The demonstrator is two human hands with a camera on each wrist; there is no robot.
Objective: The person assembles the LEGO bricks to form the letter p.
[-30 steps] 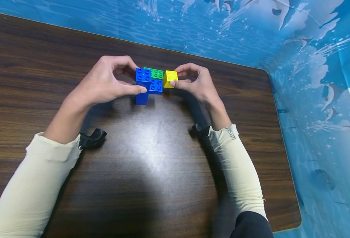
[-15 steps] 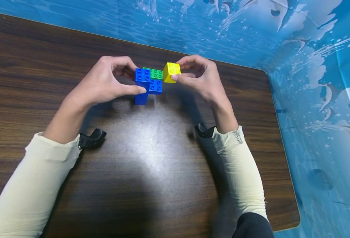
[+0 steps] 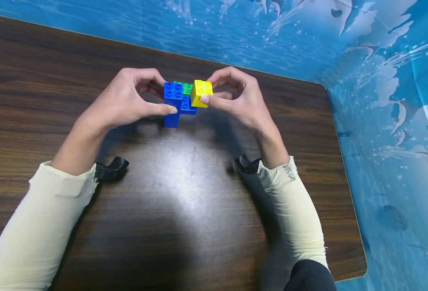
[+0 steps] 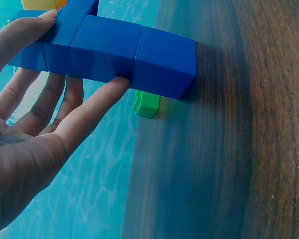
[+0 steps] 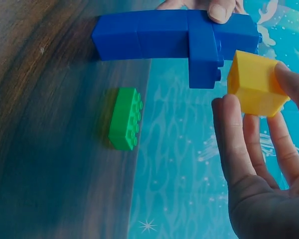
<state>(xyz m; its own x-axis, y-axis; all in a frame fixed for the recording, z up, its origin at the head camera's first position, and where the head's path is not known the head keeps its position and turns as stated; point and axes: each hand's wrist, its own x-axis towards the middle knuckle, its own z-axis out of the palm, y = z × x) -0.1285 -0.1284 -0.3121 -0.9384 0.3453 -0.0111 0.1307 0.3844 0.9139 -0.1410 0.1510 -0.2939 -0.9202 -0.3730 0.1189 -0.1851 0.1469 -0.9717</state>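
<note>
A column of several blue toy bricks (image 3: 173, 92) stands upright, with one wider blue brick (image 5: 203, 64) jutting out of its side toward the right. My left hand (image 3: 121, 99) grips the column near its top, thumb on the near face and fingers behind. In my right hand (image 3: 245, 99) a cube-shaped yellow toy brick (image 5: 259, 82) is pinched between thumb and fingers. The right wrist view has it close to the studs of the jutting brick. A green toy brick (image 5: 124, 119) lies on the table behind the column, partly covered by the yellow brick in the head view.
The dark wood-grain table (image 3: 184, 226) reaches to a straight far edge just beyond the bricks. Behind and to the right hangs a blue sea-print sheet (image 3: 206, 32). A black wrist-camera mount (image 3: 112, 169) sits at the left cuff, and another (image 3: 248, 165) at the right.
My right hand first rises away to the right with the yellow brick, then brings it left so it overlaps the jutting blue brick. My left hand and the column stay almost still.
</note>
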